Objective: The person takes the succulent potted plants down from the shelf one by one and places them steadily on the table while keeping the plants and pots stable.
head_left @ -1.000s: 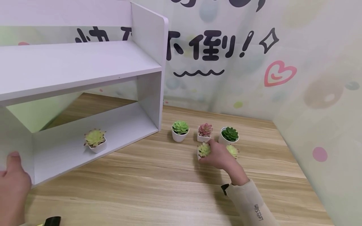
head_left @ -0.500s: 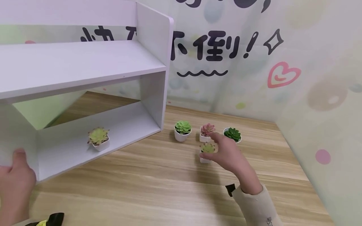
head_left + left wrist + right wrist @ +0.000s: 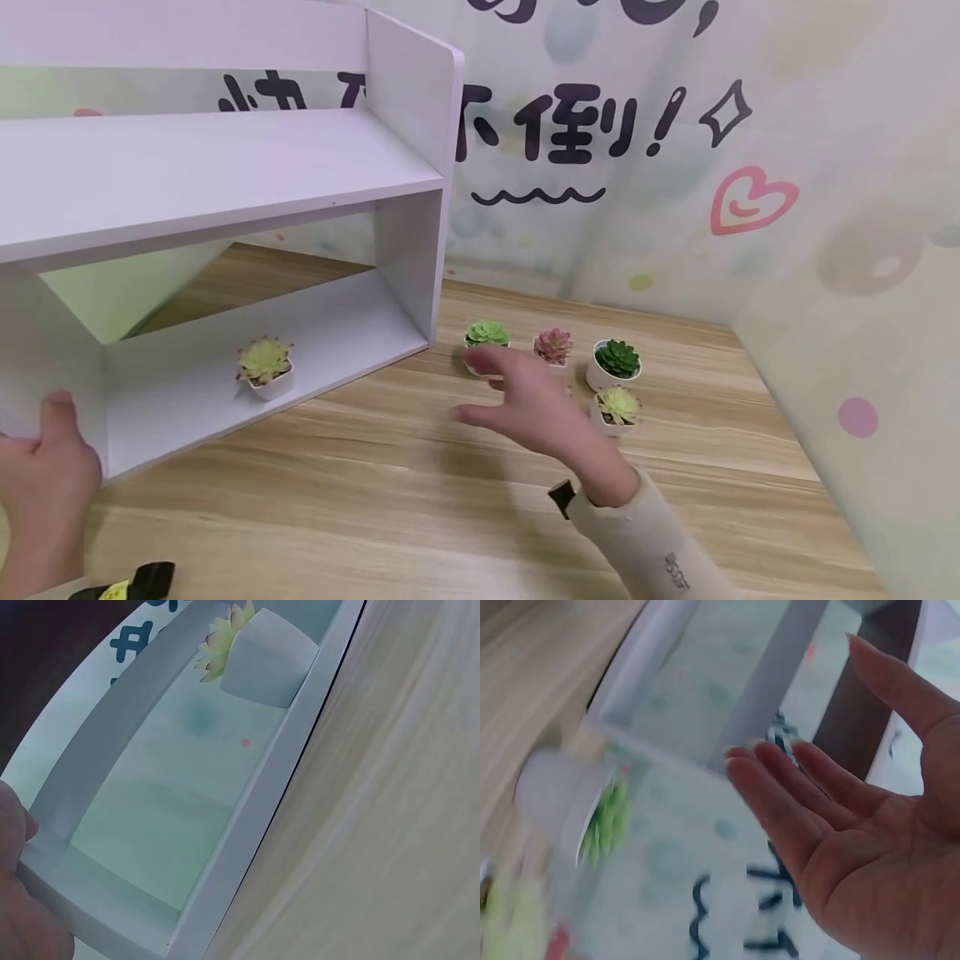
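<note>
My left hand (image 3: 56, 467) grips the left side panel of a white shelf unit (image 3: 337, 312), thumb on the inner face. In the left wrist view, this hand (image 3: 30, 919) is at the panel's edge. On the lower shelf board stands a yellow-green potted succulent (image 3: 266, 367). My right hand (image 3: 525, 404) is over the table with fingers and thumb spread, holding nothing. It partly covers a light green potted succulent (image 3: 486, 333). In the right wrist view, the palm (image 3: 870, 855) is bare, with the light green succulent's white pot (image 3: 559, 791) at left, apart from the fingers.
Behind my right hand stand a red succulent (image 3: 553, 345), a dark green one (image 3: 617, 360) and a yellow-green one (image 3: 617, 408), all in white pots. Another yellow-green succulent there is almost hidden by the hand. A printed cloth wall (image 3: 630, 233) borders the wooden table (image 3: 300, 500).
My right hand has let go of the front yellow-green succulent, opened, and moved left across the table. The left hand keeps its grip on the shelf unit. The head view has shifted slightly.
</note>
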Motion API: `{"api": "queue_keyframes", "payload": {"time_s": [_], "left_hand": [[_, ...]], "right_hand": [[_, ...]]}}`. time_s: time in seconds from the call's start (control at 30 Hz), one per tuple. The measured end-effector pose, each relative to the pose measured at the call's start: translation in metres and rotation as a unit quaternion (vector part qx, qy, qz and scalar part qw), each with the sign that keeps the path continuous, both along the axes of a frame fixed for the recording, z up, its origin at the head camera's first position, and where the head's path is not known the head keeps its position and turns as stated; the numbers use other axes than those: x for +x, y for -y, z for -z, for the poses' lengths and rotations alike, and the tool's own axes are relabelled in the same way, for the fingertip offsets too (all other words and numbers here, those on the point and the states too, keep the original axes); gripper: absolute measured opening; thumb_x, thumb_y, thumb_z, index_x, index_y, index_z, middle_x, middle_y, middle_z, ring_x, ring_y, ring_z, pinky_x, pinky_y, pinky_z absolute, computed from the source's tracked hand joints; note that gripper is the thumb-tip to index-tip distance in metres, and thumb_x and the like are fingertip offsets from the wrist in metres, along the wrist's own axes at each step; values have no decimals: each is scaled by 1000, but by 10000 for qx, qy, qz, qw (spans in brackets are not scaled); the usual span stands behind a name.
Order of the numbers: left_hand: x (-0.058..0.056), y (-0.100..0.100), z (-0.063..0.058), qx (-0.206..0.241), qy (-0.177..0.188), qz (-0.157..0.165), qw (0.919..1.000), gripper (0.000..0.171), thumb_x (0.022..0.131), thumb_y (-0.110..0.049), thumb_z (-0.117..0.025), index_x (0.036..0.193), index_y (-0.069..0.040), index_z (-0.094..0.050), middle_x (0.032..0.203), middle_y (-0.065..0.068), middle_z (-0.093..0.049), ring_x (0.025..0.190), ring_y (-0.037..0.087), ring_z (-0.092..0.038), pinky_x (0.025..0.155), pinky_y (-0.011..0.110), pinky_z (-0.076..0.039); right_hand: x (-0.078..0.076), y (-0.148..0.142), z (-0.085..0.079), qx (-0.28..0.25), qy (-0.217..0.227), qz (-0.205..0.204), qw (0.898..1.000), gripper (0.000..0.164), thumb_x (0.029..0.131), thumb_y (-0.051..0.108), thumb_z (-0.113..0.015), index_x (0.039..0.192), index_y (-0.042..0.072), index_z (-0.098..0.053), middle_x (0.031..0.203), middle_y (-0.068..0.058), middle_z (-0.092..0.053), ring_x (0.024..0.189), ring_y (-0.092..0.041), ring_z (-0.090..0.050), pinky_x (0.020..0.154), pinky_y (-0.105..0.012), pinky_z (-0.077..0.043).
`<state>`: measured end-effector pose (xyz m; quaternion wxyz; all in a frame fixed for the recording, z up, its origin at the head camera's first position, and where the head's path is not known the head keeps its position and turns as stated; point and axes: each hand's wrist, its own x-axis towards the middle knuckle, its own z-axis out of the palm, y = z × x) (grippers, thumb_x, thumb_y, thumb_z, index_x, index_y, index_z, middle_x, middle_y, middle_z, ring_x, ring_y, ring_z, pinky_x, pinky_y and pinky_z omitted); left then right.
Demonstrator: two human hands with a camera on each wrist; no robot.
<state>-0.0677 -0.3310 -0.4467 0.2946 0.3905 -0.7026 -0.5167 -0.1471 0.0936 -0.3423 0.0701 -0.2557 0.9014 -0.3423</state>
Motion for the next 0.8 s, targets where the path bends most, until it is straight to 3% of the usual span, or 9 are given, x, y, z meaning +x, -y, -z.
{"api": "queue_keyframes", "payload": {"time_s": [0.2,0.4,0.57,0.63,0.8], "left_hand": [[0,0,-6,5,-23,-48,10000,59,105,-36,-37,159,-37,-11,150,-16,-36,144,6,-34,124,24,-25],[-3,1,-7,-94,-418,-69,9991,63,104,-30,-40,159,-35,-11,151,-12,-35,143,8,-35,123,23,-26],[-5,0,-8,-199,-611,83,9979,61,105,-26,-40,159,-36,-13,157,-8,-34,145,8,-33,125,23,-23],[-4,0,-9,-124,-528,92,9985,62,105,-27,-39,159,-38,-11,158,-10,-33,146,6,-31,125,22,-22],[-1,-1,-10,274,-346,-4,9990,52,105,-28,-41,156,-32,-30,142,-20,-44,137,3,-41,124,24,-27]], "right_hand": [[-9,50,9,-387,291,-516,9975,65,84,23,-84,140,8,-55,138,-8,-63,126,-25,-63,104,-34,-55],[-22,110,28,-468,663,-849,9931,72,84,32,-83,144,9,-51,145,-6,-58,128,-22,-62,102,-23,-53],[-26,144,39,-202,511,-645,9964,83,80,37,-85,148,10,-47,148,-4,-55,129,-21,-61,100,-19,-51],[-27,153,42,-144,521,-549,9970,88,78,39,-87,149,9,-45,150,-5,-54,130,-19,-59,102,-20,-50],[-27,172,52,154,360,-431,9983,94,77,41,-87,152,8,-41,152,-4,-52,136,-15,-53,109,-20,-46]]}}
